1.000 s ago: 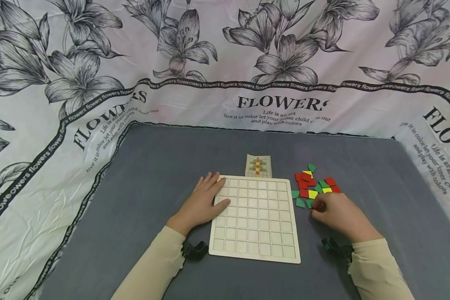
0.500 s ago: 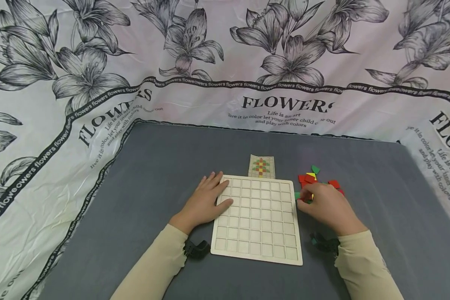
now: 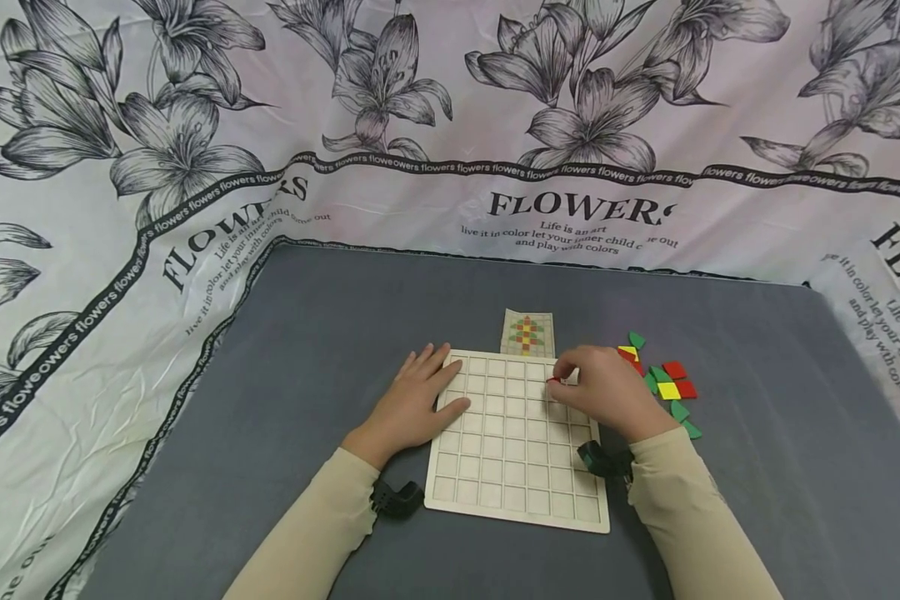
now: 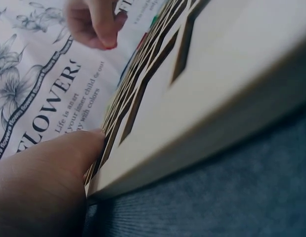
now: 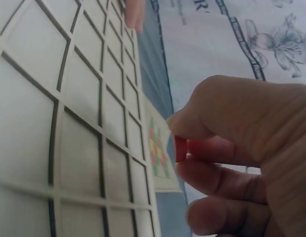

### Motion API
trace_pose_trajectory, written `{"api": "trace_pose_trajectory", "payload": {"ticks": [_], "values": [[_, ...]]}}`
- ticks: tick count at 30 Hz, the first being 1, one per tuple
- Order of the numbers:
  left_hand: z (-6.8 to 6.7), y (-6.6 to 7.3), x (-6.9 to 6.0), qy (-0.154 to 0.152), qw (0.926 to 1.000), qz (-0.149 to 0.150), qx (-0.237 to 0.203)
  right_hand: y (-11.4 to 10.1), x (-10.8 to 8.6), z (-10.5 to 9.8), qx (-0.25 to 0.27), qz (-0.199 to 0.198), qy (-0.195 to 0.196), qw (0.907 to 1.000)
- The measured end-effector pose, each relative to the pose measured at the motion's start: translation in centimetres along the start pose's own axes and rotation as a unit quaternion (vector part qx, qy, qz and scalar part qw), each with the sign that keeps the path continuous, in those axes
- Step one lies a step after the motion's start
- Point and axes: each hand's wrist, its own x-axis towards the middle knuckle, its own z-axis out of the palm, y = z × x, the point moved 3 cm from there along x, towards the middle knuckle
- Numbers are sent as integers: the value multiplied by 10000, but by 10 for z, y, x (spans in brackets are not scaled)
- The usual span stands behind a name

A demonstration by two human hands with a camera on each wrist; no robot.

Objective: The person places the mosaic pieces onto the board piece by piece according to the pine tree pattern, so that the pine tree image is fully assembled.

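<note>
A pale wooden grid board (image 3: 516, 498) lies on the grey table, its cells bare where visible. My left hand (image 3: 407, 410) rests on the board's left edge, fingers spread and fairly straight. Over the upper right part of the board, my right hand (image 3: 607, 390) pinches a small red piece (image 5: 180, 149) between thumb and fingertips. Behind the board lies a card (image 3: 527, 334) printed with a coloured pattern. Red, green and yellow pieces lie loose to the right, among them a yellow piece (image 3: 668, 391); my right hand hides part of this group.
The grey table (image 3: 360, 308) extends around the board. A white cloth (image 3: 390, 204) with black flower drawings and lettering borders the back and left side. A black device (image 3: 397, 498) sits at the left wrist, another (image 3: 604, 459) at the right.
My right hand has moved left from the loose pieces to above the board, with a red piece now visible in its pinch. My left hand stays on the board; the head view has shifted slightly.
</note>
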Motion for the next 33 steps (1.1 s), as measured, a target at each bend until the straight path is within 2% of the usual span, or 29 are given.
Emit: {"api": "trace_pose_trajectory", "payload": {"ticks": [5, 13, 23, 33], "values": [[1, -1, 0, -37, 9999, -93, 41, -6, 13, 10, 221, 0, -160, 9996], [-1, -1, 1, 75, 9998, -166, 96, -16, 32, 22, 161, -434, -196, 9987], [-2, 4, 4, 45, 9998, -176, 54, -14, 41, 31, -39, -608, -317, 9976], [0, 2, 4, 87, 9997, -203, 120, -16, 40, 35, -142, -801, -264, 9963]]}}
